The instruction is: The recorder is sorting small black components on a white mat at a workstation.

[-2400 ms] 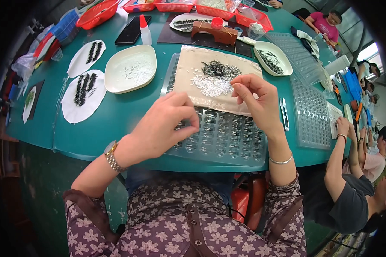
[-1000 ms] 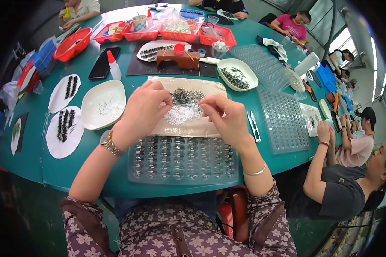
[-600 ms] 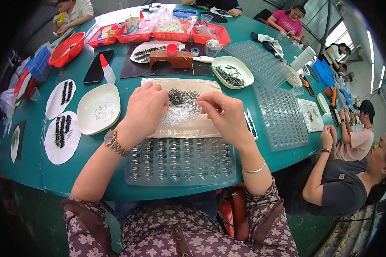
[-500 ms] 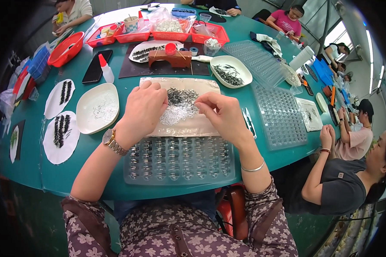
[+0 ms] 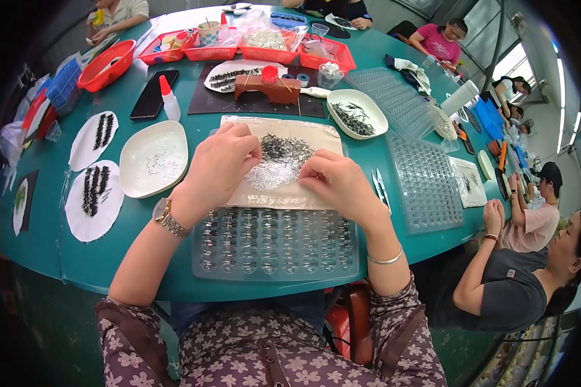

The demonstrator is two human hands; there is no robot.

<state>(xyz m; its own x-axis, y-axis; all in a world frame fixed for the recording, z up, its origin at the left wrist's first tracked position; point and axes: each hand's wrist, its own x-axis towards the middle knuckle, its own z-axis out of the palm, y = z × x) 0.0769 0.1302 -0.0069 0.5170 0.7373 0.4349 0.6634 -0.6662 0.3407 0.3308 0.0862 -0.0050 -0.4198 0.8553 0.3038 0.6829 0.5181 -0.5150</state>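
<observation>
My left hand [image 5: 226,158], wearing a wristwatch [image 5: 168,216], is closed in a pinch at the left edge of a pile of small slivers. My right hand [image 5: 336,182] has its fingertips together low over the pile's right side. Whatever either pinch holds is too small to make out. Dark slivers [image 5: 276,147] lie at the far part of the pile and white ones [image 5: 265,177] at the near part, on a beige cloth pad [image 5: 326,133]. Partly under the pad's near edge sits a clear compartment tray [image 5: 274,273] with rows of small dark and metallic pieces.
Left stand a white dish [image 5: 132,161] and white cloth rounds [image 5: 84,226] with dark strips. A glue bottle [image 5: 170,106] and phone [image 5: 150,93] lie beyond. Tweezers [image 5: 381,191], a dish of dark slivers [image 5: 368,129] and a clear tray [image 5: 426,193] are right, near a seated co-worker [image 5: 510,274].
My right hand's fingertips have come nearer to me and lower, from the pile's far right to beside the white slivers. My left hand stays about where it was. The whole view has shifted slightly.
</observation>
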